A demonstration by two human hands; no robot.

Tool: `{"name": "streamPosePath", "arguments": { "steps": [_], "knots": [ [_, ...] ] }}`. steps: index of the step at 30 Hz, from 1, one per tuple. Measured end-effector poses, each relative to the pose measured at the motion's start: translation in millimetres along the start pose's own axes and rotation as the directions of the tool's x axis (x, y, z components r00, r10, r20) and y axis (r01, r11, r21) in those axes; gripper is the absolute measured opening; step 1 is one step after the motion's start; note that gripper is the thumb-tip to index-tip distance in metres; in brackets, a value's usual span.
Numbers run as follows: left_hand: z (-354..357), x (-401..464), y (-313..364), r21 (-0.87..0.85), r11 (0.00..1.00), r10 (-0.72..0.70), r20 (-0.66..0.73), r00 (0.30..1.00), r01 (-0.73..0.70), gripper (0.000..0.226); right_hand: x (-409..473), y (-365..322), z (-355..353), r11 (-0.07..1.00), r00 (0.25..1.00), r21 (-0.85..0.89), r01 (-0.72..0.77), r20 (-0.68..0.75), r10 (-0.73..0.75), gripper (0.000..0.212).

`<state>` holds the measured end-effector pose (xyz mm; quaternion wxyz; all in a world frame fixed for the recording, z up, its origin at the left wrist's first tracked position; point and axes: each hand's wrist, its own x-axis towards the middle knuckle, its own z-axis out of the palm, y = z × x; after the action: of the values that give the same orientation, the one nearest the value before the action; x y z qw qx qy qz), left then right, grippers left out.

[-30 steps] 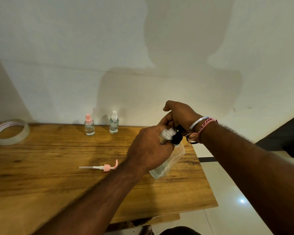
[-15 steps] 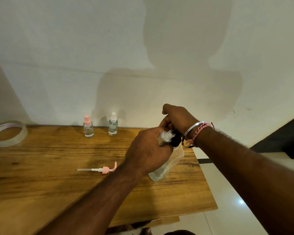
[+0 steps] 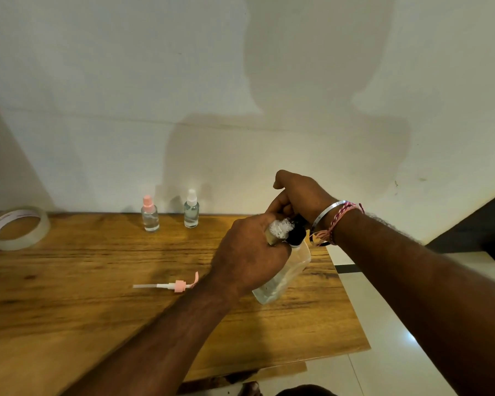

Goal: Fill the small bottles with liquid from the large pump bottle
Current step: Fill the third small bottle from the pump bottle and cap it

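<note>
The large clear bottle [image 3: 286,274] is tilted above the table's right side, its pump off. My left hand [image 3: 249,252] grips its upper part, together with a small glittery clear piece [image 3: 279,228] near the neck. My right hand [image 3: 297,197] is curled over a black part [image 3: 296,234] at the bottle's mouth. The pink pump with its white tube [image 3: 175,285] lies flat on the wood left of my hands. Two small clear spray bottles stand upright by the wall, one with a pink cap [image 3: 149,214], one with a white cap [image 3: 191,210]. Both hold clear liquid.
The wooden table [image 3: 69,310] ends at its right edge just past my hands, with tiled floor [image 3: 397,352] beyond. A roll of clear tape [image 3: 17,227] lies at the far left by the wall. A dark object [image 3: 483,227] sits at the right edge.
Both hands have stayed together at the bottle's mouth, drifting slightly lower. The bottle remains tilted. Nothing on the table has moved.
</note>
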<state>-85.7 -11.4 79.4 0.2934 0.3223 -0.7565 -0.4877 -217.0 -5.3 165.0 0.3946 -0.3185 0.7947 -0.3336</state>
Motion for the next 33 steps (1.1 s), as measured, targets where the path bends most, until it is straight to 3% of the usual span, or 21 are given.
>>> {"name": "streamPosePath", "arguments": {
  "steps": [7,12,18,25,33],
  "knots": [
    [1,0,2,-0.001,1.0,0.014,-0.005,1.0,-0.014,0.014,3,1,0,1.0,1.0,-0.003,0.004,-0.008,-0.004,0.05],
    [1,0,1,0.012,1.0,0.02,-0.013,1.0,-0.02,0.019,7,7,4,0.994,0.993,-0.085,0.074,-0.082,-0.081,0.062],
    [1,0,0,0.002,1.0,0.024,-0.016,1.0,-0.024,0.024,9,10,5,0.994,0.992,-0.065,0.086,-0.085,-0.091,0.065],
    [2,0,-1,-0.028,1.0,0.003,-0.005,1.0,-0.003,0.014,-1,2,0,1.0,1.0,0.006,0.02,0.001,-0.02,0.058],
    [1,0,0,-0.017,0.999,0.028,-0.007,1.0,-0.028,0.01,13,11,3,0.994,0.993,-0.061,0.088,-0.07,-0.092,0.067]
  ]
}}
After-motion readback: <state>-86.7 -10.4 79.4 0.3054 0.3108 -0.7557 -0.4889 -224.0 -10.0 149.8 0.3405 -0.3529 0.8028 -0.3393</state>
